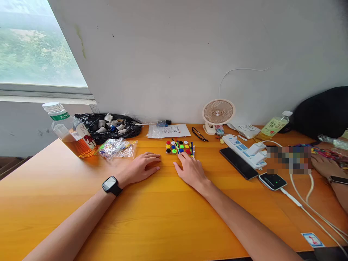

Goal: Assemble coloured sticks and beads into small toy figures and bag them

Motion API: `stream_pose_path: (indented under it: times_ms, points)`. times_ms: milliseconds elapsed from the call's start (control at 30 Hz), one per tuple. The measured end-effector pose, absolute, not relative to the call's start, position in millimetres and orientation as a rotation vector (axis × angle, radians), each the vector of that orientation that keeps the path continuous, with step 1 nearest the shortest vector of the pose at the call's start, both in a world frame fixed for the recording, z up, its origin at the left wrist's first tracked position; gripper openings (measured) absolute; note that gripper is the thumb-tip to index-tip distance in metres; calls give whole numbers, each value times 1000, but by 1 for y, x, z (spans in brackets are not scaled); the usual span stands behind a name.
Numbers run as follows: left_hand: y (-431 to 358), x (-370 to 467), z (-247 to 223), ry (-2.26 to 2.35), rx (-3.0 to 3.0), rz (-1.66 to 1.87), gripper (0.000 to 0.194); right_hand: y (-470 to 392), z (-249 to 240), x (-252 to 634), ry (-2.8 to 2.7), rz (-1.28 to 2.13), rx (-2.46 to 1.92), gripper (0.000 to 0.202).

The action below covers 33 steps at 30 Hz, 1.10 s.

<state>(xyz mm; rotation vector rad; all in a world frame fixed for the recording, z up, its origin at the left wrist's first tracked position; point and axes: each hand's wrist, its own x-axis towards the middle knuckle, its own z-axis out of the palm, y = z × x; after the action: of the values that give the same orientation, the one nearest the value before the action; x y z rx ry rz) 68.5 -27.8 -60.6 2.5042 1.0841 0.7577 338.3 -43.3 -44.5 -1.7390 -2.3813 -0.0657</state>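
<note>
My left hand (141,166) lies on the wooden table with fingers stretched out and the thumb apart, holding nothing. A black smartwatch (111,185) is on that wrist. My right hand (192,171) rests palm down, thumb spread, its fingertips at the near edge of a block of small round coloured pieces (173,146) in rows. The pieces are red, white, yellow, blue, green and black. Thin coloured sticks (192,149) lie at the block's right side, and a few cross over it. The right fingertips partly cover the block; whether they press on a piece is too small to tell.
Left are a tea bottle (78,139), a clear bag of coloured bits (116,149) and a black plastic bag (81,119). Behind lie paper (174,131), glasses (199,135) and a fan (219,112). Right are a phone (237,163), a power strip (240,150) and another person's hand (326,166).
</note>
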Motion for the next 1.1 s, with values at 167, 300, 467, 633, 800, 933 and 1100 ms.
stream_pose_path:
  times_ms: [167, 300, 467, 633, 800, 933, 1100]
  points:
    - [-28, 69, -60, 1094, 2523, 763, 35, -43, -46, 338, -2370, -92, -1738, 36]
    - [-27, 69, -60, 1086, 2536, 759, 35, -42, -46, 338, -2345, -105, -1705, 34]
    - [-26, 69, -61, 1082, 2543, 757, 36, -37, -46, 343, -2263, -143, -1620, 31]
    - [-26, 69, -61, 1063, 2543, 768, 35, -29, -45, 354, -2085, -227, -1521, 31]
    - [-27, 69, -60, 1071, 2540, 762, 35, -25, -47, 357, -2069, -281, -1429, 27]
    - [-27, 69, -60, 1070, 2538, 757, 35, -23, -51, 358, -2071, -307, -1362, 24]
    - [-27, 69, -61, 1083, 2527, 767, 35, -22, -51, 360, -1966, -398, -1268, 22]
